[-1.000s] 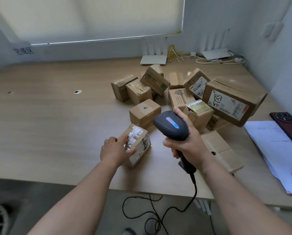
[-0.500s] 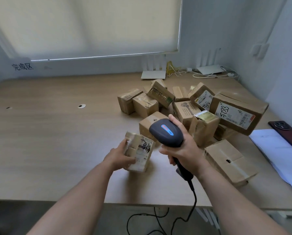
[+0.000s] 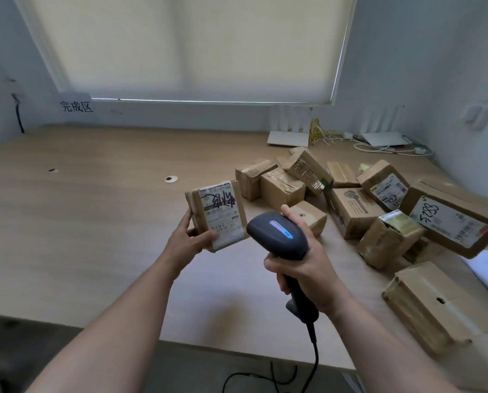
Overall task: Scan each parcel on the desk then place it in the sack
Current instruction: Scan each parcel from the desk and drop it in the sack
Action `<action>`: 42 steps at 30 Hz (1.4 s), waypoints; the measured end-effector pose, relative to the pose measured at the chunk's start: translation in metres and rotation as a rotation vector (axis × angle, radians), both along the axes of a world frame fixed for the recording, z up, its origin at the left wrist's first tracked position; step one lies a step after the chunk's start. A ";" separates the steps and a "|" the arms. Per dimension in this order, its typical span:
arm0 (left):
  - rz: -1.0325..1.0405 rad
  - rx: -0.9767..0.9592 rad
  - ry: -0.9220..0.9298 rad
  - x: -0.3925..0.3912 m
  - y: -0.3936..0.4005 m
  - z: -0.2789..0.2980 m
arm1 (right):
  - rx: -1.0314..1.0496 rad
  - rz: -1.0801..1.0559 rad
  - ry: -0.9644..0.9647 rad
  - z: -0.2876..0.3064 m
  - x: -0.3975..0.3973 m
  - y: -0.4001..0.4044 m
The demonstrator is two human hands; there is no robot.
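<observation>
L forearm comes up from lower left of frame; left hand (image 3: 186, 241) holds a small taped cardboard parcel (image 3: 216, 214) off the counter (image 3: 95, 222), centre frame, thumb on the label's lower edge, fingers behind the left side. Parcel upright, white shipping label w/ black marker scrawl facing the camera.

R forearm enters from lower right; right hand (image 3: 302, 265) is wrapped round the grip of a dark handheld barcode scanner (image 3: 278, 236), index finger along the head's far side. Scanner head sits just right of the parcel, close but apart, blue strip on top. Its cable (image 3: 313, 361) drops past the counter's front edge.

Right half of frame: pile of brown parcels (image 3: 347, 199) on the counter, some leaning on each other. Biggest one (image 3: 449, 222), far right, has a white label w/ handwritten digits. A flat box (image 3: 432, 307) lies at lower right, nearest the front edge.

Counter is light wood, w/ a small round grommet (image 3: 171, 179) left of the pile. Back wall: drawn roller blind (image 3: 194, 46) across the top; paper sign (image 3: 76, 106) w/ three characters at upper left. White routers (image 3: 288, 137) and yellow/white cables (image 3: 322, 134) at upper right by the wall.
</observation>
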State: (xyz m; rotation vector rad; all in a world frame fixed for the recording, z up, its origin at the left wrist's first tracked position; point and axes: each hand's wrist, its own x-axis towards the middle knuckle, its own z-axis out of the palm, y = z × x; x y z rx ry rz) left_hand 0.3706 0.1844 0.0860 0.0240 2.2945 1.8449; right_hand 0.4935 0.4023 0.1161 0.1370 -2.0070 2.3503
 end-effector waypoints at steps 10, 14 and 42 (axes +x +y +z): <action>0.005 0.046 0.048 -0.025 -0.049 0.001 | 0.016 0.013 -0.010 0.005 -0.011 -0.059; -0.018 0.059 0.067 -0.032 -0.061 0.003 | -0.002 0.016 -0.011 0.005 -0.013 -0.076; 0.231 -0.077 0.318 0.094 -0.095 -0.003 | 0.122 0.027 0.087 0.013 0.045 -0.100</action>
